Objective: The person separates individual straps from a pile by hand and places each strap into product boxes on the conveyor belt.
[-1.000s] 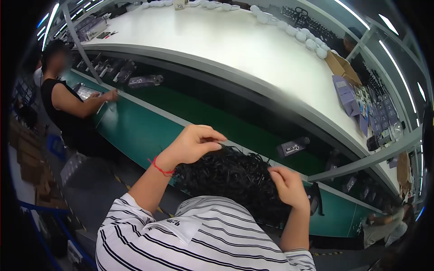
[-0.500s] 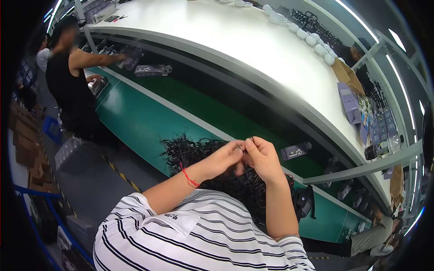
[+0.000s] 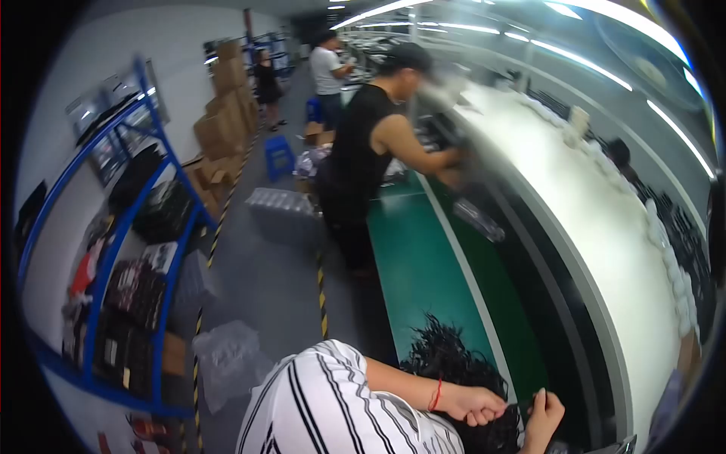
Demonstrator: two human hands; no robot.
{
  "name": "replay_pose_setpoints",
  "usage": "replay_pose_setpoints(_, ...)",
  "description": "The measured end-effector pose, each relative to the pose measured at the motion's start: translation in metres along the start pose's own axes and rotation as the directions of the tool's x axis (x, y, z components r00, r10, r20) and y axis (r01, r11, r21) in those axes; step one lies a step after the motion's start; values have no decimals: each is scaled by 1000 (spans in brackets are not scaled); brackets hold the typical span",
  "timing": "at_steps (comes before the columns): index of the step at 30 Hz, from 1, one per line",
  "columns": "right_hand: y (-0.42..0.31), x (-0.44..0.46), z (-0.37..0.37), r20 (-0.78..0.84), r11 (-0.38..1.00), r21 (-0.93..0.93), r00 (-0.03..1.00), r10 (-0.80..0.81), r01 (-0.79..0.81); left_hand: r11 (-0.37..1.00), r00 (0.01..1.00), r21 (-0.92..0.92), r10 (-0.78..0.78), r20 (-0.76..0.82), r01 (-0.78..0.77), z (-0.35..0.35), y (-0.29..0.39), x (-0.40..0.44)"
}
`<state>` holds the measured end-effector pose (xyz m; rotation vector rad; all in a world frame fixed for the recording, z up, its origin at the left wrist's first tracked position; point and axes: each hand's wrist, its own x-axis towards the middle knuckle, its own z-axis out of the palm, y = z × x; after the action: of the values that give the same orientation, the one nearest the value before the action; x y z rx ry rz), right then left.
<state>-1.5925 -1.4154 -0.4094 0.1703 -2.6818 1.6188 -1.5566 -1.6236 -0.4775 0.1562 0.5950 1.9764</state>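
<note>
My left hand (image 3: 476,405), with a red string on its wrist, is closed with its fingers curled in. Close to its right, my right hand (image 3: 543,412) is raised, thumb and fingers pinched together. Whatever lies in the fingers of either hand is too small and blurred to make out. Under and behind my hands is a heap of thin black cable-like strands (image 3: 446,349), piled on the green work surface (image 3: 420,261). My forearms partly hide the heap.
Ahead, a co-worker in a black top (image 3: 363,144) reaches over the line towards a clear-and-dark package (image 3: 479,219) on the dark green belt (image 3: 522,333). A long white shelf (image 3: 560,204) runs along the right. Left are a blue rack (image 3: 144,227) and plastic-wrapped packs (image 3: 283,212).
My view has swung left and up, towards the co-worker and aisle. My hands now appear lower right and slightly apart; before, their fingertips met over the black heap.
</note>
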Motion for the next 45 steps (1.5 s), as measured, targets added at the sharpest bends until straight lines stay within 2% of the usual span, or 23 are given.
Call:
replay_pose_setpoints(1, -7, 2, -1, 24, 1000, 0, 999, -23, 23, 1000, 999, 3, 31, -11, -31, -4, -7, 5)
replay_pose_setpoints(4, -37, -8, 15, -111, 913, -408, 994, -15, -32, 997, 996, -74, -11, -92, 4, -20, -15, 5)
replay_pose_setpoints(5, -40, -11, 24, -110, 913, -407, 994, -19, -28, 997, 996, -72, -8, -93, 1, -24, -18, 5)
replay_pose_setpoints(8, -42, -19, 48, -65, 865, -443, 954, -293, 235, 878, 999, -477, -41, 8, 39, -27, -25, 14)
replay_pose_setpoints(9, -45, -24, 54, -66, 863, -446, 953, -296, 237, 879, 999, -475, -39, 11, 39, -15, -16, 9)
replay_pose_setpoints(12, -52, -43, 74, 76, 702, -572, 880, -470, 424, 828, 940, -510, 56, -336, -232, 28, 6, -8)
replay_pose_setpoints(14, -45, -55, 84, 149, 646, -561, 831, -537, 518, 826, 939, -511, 62, -337, -238, 9, -6, 9)
replay_pose_setpoints(17, 1, -62, 94, 161, 608, -611, 831, -532, 507, 822, 932, -496, 109, -346, -281, -43, -29, 30)
replay_pose_setpoints(20, -18, -76, 77, 226, 695, -628, 937, -267, 349, 860, 906, -369, 215, -364, -352, -55, -26, 29)
replay_pose_setpoints(22, -28, -80, 64, 271, 854, -409, 937, -223, 321, 836, 857, -402, 146, -494, -374, -38, -2, 18)
replay_pose_setpoints(23, -28, -75, 55, 242, 855, -431, 950, -199, 289, 866, 922, -422, 106, -373, -270, -41, 6, 15)
replay_pose_setpoints(25, -32, -71, 40, 169, 831, -360, 906, -388, 423, 889, 971, -436, 35, -235, -137, -41, 16, 7)
replay_pose_setpoints(26, -34, -70, 36, 130, 808, -325, 869, -477, 492, 950, 989, -300, -119, -91, 87, -35, 20, 3)
replay_pose_setpoints(28, -43, -62, 31, 197, 775, -310, 835, -514, 551, 890, 881, 75, -456, 126, 450, -24, 24, -4)
replay_pose_setpoints(30, -47, -54, 28, 354, 677, -227, 707, -612, 700, 855, 826, 55, -514, 230, 516, -22, 21, -7)
replay_pose_setpoints(32, -38, -60, 26, 354, 658, -257, 702, -618, 708, 796, 723, 20, -560, 404, 605, -23, 24, -8)
replay_pose_setpoints(35, -12, -71, 25, 395, 635, -267, 684, -614, 725, 801, 735, 67, -576, 357, 595, -12, 27, -13)
replay_pose_setpoints(38, -18, -66, 26, 409, 578, -282, 641, -649, 765, 836, 739, 102, -527, 420, 539, -15, 22, -15)
replay_pose_setpoints(40, -26, -60, 26, 359, 814, -258, 834, -420, 521, 851, 840, 314, -496, 220, 420, -12, 30, -12)
replay_pose_setpoints(41, -19, -60, 26, 366, 798, -254, 818, -443, 546, 857, 853, 326, -478, 211, 399, -13, 26, -6)
replay_pose_setpoints(42, -9, -59, 29, 309, 889, -254, 903, -299, 381, 689, 981, 720, -69, 180, -83, -18, 22, -1)
replay_pose_setpoints(43, -2, -59, 34, 265, 951, -241, 955, -130, 196, 168, 891, 905, 314, 327, -391, -23, 16, -2)
replay_pose_setpoints(45, 0, -49, 56, 259, 976, -133, 957, -135, 173, 135, 882, 929, 386, 272, -345, -30, 11, -3)
